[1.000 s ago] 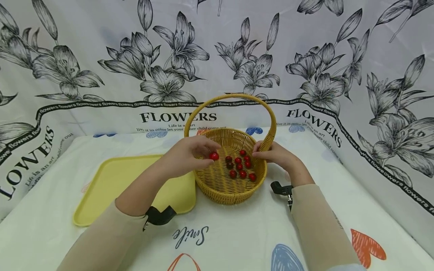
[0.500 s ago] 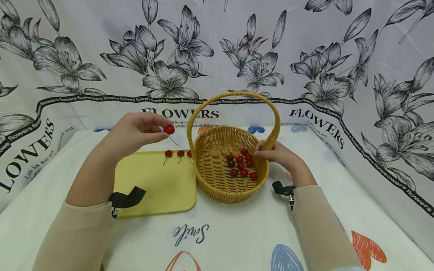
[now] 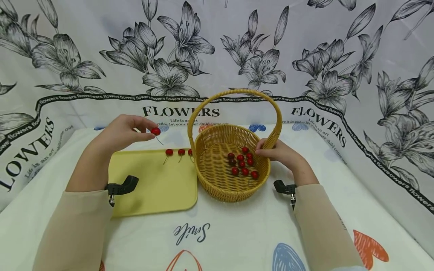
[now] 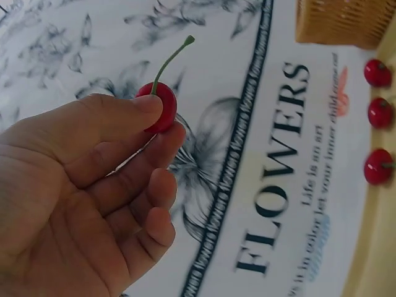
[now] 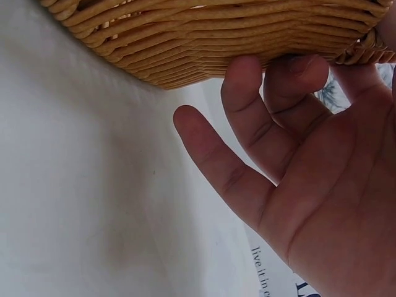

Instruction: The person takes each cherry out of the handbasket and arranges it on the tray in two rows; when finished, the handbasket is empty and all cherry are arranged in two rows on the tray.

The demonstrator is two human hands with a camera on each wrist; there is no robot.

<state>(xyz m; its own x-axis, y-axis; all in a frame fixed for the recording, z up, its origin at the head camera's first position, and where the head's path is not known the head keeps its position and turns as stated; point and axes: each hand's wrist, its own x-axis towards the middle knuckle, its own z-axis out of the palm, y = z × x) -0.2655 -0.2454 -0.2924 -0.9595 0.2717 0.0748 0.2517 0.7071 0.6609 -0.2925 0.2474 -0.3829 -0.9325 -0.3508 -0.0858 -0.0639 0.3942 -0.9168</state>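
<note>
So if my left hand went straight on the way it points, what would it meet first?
Probably the left side of the basket handle: in the head view, your left hand, pinching a cherry, points right, toward it. Depth is unclear, so it might pass in front or behind.

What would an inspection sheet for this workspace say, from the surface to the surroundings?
Surface: white printed cloth.
Job's things: yellow tray, three stemmed cherries along its far edge; wicker basket beside it, holding more cherries.
Clutter: nothing seen.
Hands: left hand pinches another cherry above the surface; right hand grips the basket near the base of its handle.
Cables: nothing seen.
Surroundings: white backdrop with black flower prints and "FLOWERS" lettering.
</note>
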